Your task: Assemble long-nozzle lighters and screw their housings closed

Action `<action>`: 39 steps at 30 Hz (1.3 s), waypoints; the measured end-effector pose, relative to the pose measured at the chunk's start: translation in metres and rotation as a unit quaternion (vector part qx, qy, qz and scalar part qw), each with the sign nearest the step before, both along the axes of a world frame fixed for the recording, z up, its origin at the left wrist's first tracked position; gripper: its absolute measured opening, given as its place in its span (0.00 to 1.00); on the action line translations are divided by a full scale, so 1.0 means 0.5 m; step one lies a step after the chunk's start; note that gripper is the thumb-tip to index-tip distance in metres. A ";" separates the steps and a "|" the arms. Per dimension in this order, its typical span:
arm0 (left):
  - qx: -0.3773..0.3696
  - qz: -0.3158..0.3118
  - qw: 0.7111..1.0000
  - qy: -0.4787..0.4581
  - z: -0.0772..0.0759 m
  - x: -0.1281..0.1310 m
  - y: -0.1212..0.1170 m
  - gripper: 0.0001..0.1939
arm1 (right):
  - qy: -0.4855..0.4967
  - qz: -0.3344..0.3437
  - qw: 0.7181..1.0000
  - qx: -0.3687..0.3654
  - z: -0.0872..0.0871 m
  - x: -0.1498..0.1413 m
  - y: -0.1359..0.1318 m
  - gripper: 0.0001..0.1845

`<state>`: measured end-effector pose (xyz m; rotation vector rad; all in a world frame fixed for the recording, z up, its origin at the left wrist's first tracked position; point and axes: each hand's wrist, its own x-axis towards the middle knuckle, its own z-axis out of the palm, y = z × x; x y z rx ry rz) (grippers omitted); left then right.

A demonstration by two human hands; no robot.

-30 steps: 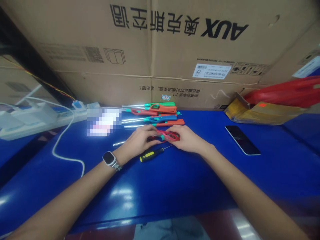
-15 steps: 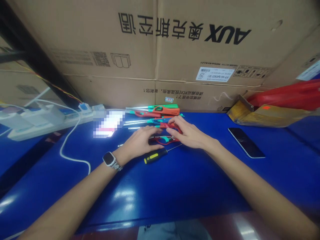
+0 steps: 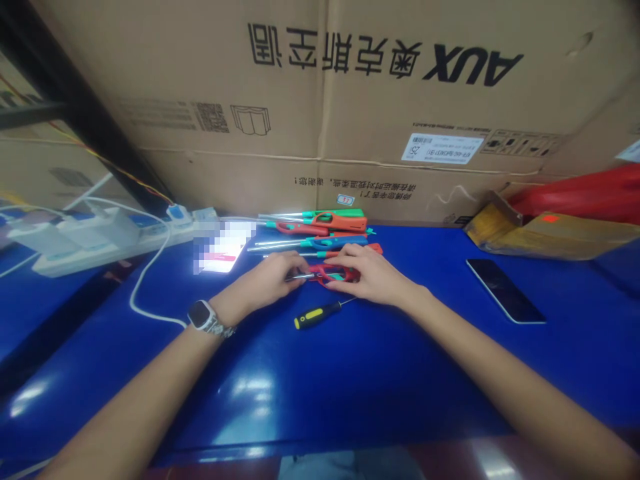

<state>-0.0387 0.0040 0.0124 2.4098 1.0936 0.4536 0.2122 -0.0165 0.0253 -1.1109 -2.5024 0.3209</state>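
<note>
A red long-nosed gas lighter [image 3: 324,272] lies low over the blue table, between my two hands. My left hand [image 3: 273,281] is closed, fingertips pinching its metal tube. Around the handle end curl the fingers of my right hand [image 3: 377,277], hiding part of it. Just behind is a row of several similar lighters, among them an orange one [image 3: 343,221] and a blue one [image 3: 345,242], tubes pointing left. A black and yellow screwdriver [image 3: 317,315] rests in front of the hands, its shaft tip near my right hand.
A large cardboard box [image 3: 280,147] stands upright along the table's back. On the left are a lit phone [image 3: 227,250] and a white power strip [image 3: 90,248] with a cable. A dark phone [image 3: 505,293] and a small open carton [image 3: 535,233] with red material lie right.
My left hand has closed from spread fingers onto the lighter's tube. My right hand has come down onto its handle. The view has shifted slightly left.
</note>
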 end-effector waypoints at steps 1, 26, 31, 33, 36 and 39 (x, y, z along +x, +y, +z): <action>-0.010 0.005 1.000 -0.011 -0.001 0.001 0.000 0.05 | -0.004 0.005 1.000 0.009 -0.005 -0.002 0.001 0.23; 0.064 -0.028 0.998 0.006 0.000 0.039 -0.014 0.19 | 0.043 -0.019 0.997 -0.058 -0.029 -0.006 -0.021 0.20; 0.080 -0.037 0.996 0.024 -0.003 0.048 -0.011 0.17 | 0.025 -0.038 0.998 -0.051 -0.010 0.006 -0.023 0.30; 0.077 -0.038 0.996 0.020 -0.007 0.047 -0.008 0.16 | -0.005 -0.040 0.998 -0.048 -0.003 0.017 -0.020 0.26; 0.072 -0.046 0.996 0.004 -0.012 0.044 -0.004 0.16 | -0.002 -0.032 0.997 -0.066 -0.002 0.033 -0.011 0.19; 0.068 -0.050 0.996 -0.005 -0.012 0.042 -0.005 0.16 | 0.033 -0.014 0.996 -0.084 -0.009 0.046 -0.002 0.17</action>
